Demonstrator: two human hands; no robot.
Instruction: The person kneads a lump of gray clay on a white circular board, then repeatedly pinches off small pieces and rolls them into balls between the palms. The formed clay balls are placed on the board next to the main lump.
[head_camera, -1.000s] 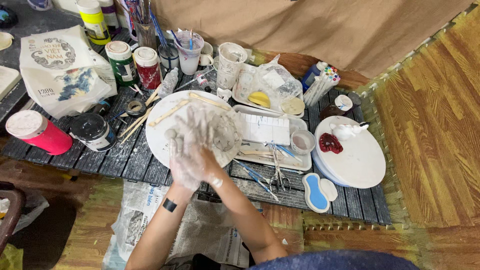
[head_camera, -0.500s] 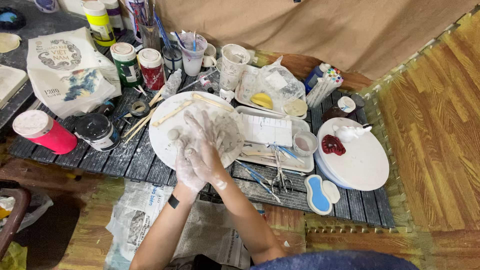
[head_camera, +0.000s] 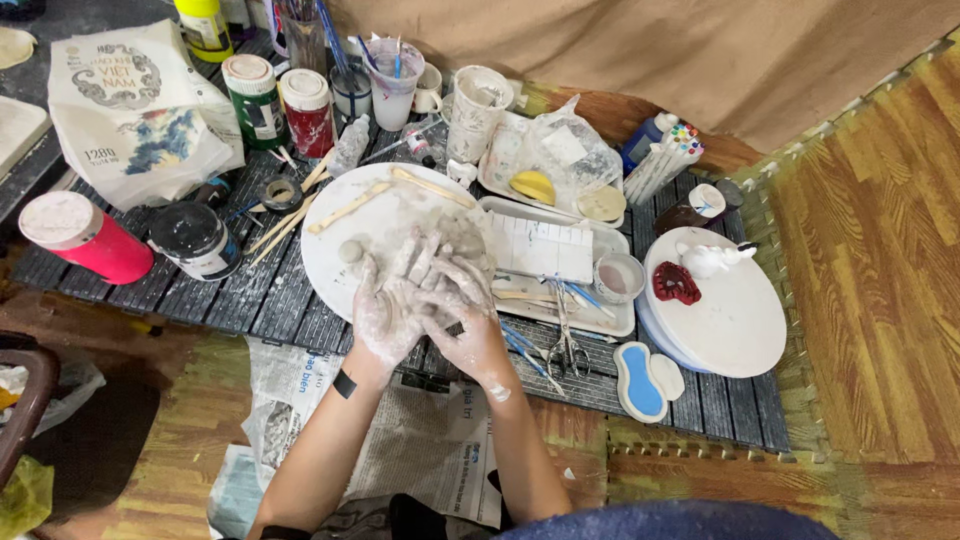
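My left hand (head_camera: 385, 310) and my right hand (head_camera: 465, 320) are pressed together over the near edge of a round white board (head_camera: 345, 215), both smeared with grey clay. They cup a lump of grey clay (head_camera: 435, 285) between the palms; most of the lump is hidden by my fingers. A small grey clay ball (head_camera: 350, 250) lies on the board just left of my left hand. Two flat wooden sticks (head_camera: 350, 207) rest across the board's far part.
Paint jars (head_camera: 255, 100), a pink tub (head_camera: 85, 240), a black jar (head_camera: 193, 240) and cups of brushes (head_camera: 395, 75) crowd the dark slatted table's (head_camera: 230, 300) left and back. A white tray with tools (head_camera: 560, 270), scissors (head_camera: 568, 345), a white turntable with red and white figures (head_camera: 720, 310), and a blue sponge (head_camera: 638, 380) sit right. Newspaper (head_camera: 420, 450) lies below.
My hands have drawn back toward me from the middle of the board to its near edge and closed together around the clay.
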